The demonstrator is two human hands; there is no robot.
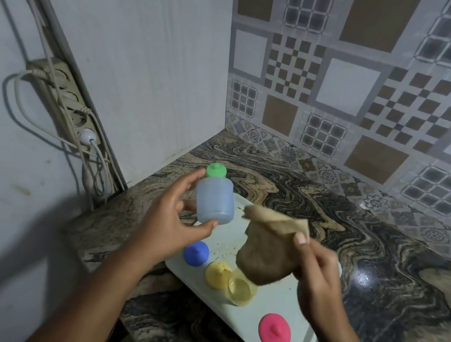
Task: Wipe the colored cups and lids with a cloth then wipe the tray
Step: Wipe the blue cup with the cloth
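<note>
My left hand [169, 215] holds a pale blue cup [214, 202] above the tray, upside down, with its base toward me. A green lid [216, 170] shows just beyond the cup's top end. My right hand [317, 270] pinches a brown cloth [265, 249] that hangs over the pale tray [282, 300]. On the tray lie a blue lid [196, 253], a yellow lid [218, 274], a yellow cup [241, 288] on its side and a pink lid [274, 335]. Small crumbs dot the tray under the cloth.
The tray sits on a marbled countertop [379, 246] in a corner of tiled walls. A power strip [68, 100] with plugged cables hangs on the left wall. The counter's left edge drops off beside my left arm.
</note>
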